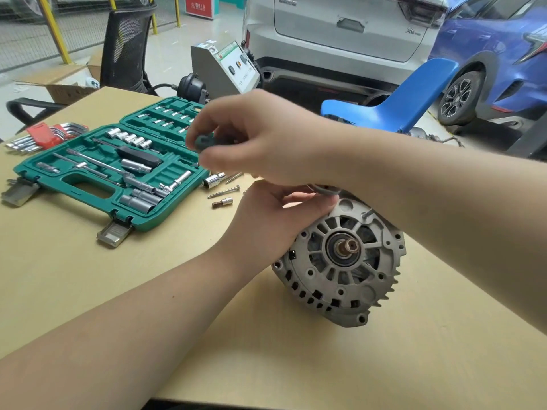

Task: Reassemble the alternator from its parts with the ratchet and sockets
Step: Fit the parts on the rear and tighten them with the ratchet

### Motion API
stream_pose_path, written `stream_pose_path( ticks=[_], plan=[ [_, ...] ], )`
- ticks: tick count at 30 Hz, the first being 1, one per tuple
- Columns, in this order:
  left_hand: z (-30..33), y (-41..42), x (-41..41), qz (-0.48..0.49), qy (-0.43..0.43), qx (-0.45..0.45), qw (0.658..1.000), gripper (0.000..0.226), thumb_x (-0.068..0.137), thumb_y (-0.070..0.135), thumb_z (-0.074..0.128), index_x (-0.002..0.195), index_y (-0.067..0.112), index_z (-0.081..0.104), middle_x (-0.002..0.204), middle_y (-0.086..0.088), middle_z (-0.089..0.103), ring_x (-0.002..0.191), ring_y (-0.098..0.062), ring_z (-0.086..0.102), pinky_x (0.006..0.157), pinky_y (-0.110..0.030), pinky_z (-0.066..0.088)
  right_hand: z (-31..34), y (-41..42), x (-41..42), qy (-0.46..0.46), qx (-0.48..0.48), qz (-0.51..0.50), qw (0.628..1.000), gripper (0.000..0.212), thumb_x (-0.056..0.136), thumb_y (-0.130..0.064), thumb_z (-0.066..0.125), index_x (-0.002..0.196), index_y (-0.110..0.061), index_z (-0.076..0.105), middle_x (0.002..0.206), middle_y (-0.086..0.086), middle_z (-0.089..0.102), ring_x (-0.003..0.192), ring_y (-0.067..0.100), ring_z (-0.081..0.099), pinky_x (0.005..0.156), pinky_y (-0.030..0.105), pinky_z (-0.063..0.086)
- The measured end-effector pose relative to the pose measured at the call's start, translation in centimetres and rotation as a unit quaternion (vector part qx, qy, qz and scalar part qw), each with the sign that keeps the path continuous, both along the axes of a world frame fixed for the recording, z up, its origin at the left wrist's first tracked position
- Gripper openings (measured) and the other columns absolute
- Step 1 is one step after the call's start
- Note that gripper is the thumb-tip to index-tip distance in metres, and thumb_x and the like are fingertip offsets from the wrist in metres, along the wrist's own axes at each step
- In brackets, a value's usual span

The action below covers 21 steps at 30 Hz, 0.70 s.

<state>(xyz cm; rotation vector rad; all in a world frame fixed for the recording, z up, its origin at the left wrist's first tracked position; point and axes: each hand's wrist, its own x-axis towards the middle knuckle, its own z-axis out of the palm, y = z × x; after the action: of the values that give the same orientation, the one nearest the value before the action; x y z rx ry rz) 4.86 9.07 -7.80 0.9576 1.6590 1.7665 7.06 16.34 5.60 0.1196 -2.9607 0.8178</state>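
My left hand (pixel 268 214) is nearest, fingers curled over the top of the alternator (pixel 340 261), which lies on its side on the table (pixel 148 276) below my wrist. My right hand (pixel 251 137) pinches a blurred green-handled tool (pixel 202 142) above it. Best to hold the body firm and start each bolt (pixel 223 192) straight.

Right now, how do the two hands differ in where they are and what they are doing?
The left hand rests low on the alternator, fingers curled over its upper edge; the right hand is raised above the table, clear of the alternator. The left hand steadies the housing, while the right hand grips a dark green tool handle. The right forearm crosses over the left hand. Both are bare.
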Motion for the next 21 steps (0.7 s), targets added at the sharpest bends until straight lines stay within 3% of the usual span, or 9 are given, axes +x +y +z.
stream_pose_path(
  ticks=[3, 5, 7, 10, 12, 15, 18, 21],
  plan=[
    [0.3, 0.0, 0.4, -0.002, 0.014, 0.009, 1.000, 0.018, 0.095, 0.035, 0.083, 0.103, 0.020, 0.084, 0.098, 0.006, 0.082, 0.081, 0.001, 0.075, 0.066, -0.005, 0.051, -0.1, 0.1, -0.5, -0.011, -0.010, -0.031, 0.999, 0.014, 0.099, -0.015, 0.062, 0.112, -0.013, 0.067, 0.068, -0.012, 0.066, 0.060, 0.007, 0.069, 0.054, 0.017, 0.049],
    [0.1, 0.0, 0.4, -0.001, 0.016, 0.018, 1.000, 0.023, 0.095, 0.034, 0.083, 0.107, 0.015, 0.083, 0.100, 0.001, 0.082, 0.082, -0.001, 0.074, 0.067, -0.006, 0.052, -0.2, -0.3, -0.6, -0.022, -0.013, -0.025, 0.999, 0.011, 0.098, -0.012, 0.063, 0.109, -0.013, 0.066, 0.063, -0.011, 0.067, 0.053, 0.011, 0.067, 0.049, 0.021, 0.051],
    [0.6, -0.3, 0.7, 0.012, 0.019, 0.016, 1.000, 0.025, 0.095, 0.033, 0.083, 0.111, 0.014, 0.082, 0.102, -0.002, 0.082, 0.090, -0.007, 0.075, 0.070, -0.008, 0.054, -0.1, 0.1, -1.0, 0.004, -0.075, -0.055, 0.996, 0.015, 0.096, -0.006, 0.063, 0.108, -0.013, 0.069, 0.062, -0.007, 0.067, 0.048, 0.012, 0.060, 0.048, 0.025, 0.051],
    [0.7, -0.6, 0.8, 0.030, 0.046, 0.029, 0.998, 0.018, 0.096, 0.031, 0.082, 0.111, 0.019, 0.082, 0.102, 0.003, 0.082, 0.094, -0.009, 0.075, 0.079, -0.018, 0.059, 0.0, 2.3, -1.9, 0.091, -0.266, -0.206, 0.937, 0.026, 0.095, 0.007, 0.057, 0.116, -0.003, 0.069, 0.068, 0.002, 0.060, 0.047, 0.016, 0.049, 0.048, 0.027, 0.041],
    [0.6, -0.7, 0.9, 0.030, 0.044, 0.038, 0.998, 0.010, 0.097, 0.030, 0.082, 0.106, 0.028, 0.085, 0.097, 0.011, 0.082, 0.094, -0.004, 0.076, 0.084, -0.027, 0.061, -0.3, 3.1, -2.0, 0.116, -0.327, -0.245, 0.905, 0.027, 0.095, 0.008, 0.055, 0.117, 0.000, 0.068, 0.065, 0.005, 0.057, 0.047, 0.019, 0.045, 0.048, 0.027, 0.036],
    [0.9, -0.8, 1.4, 0.030, 0.048, 0.040, 0.998, 0.006, 0.096, 0.032, 0.083, 0.100, 0.036, 0.085, 0.096, 0.021, 0.081, 0.095, 0.004, 0.075, 0.081, -0.021, 0.059, -0.6, 2.3, -1.7, 0.135, -0.244, -0.187, 0.942, 0.022, 0.093, 0.002, 0.062, 0.108, -0.010, 0.072, 0.066, -0.005, 0.064, 0.047, 0.016, 0.052, 0.045, 0.023, 0.041],
    [1.1, -1.0, 1.5, 0.033, 0.055, 0.024, 0.998, 0.008, 0.095, 0.036, 0.084, 0.103, 0.037, 0.085, 0.098, 0.023, 0.081, 0.099, 0.007, 0.074, 0.091, -0.032, 0.058, -0.5, 1.6, -1.6, 0.160, -0.091, -0.157, 0.970, 0.020, 0.095, -0.005, 0.061, 0.108, -0.013, 0.074, 0.073, -0.020, 0.059, 0.048, -0.010, 0.055, 0.051, 0.005, 0.039],
    [1.1, -1.0, 1.4, 0.032, 0.042, 0.033, 0.998, 0.011, 0.094, 0.034, 0.085, 0.105, 0.034, 0.086, 0.099, 0.020, 0.082, 0.100, 0.002, 0.075, 0.097, -0.040, 0.060, -0.3, 1.5, -1.4, 0.145, 0.009, -0.180, 0.973, 0.025, 0.099, -0.014, 0.057, 0.118, -0.016, 0.072, 0.097, -0.011, 0.067, 0.067, -0.008, 0.059, 0.064, 0.004, 0.039]
  ],
)
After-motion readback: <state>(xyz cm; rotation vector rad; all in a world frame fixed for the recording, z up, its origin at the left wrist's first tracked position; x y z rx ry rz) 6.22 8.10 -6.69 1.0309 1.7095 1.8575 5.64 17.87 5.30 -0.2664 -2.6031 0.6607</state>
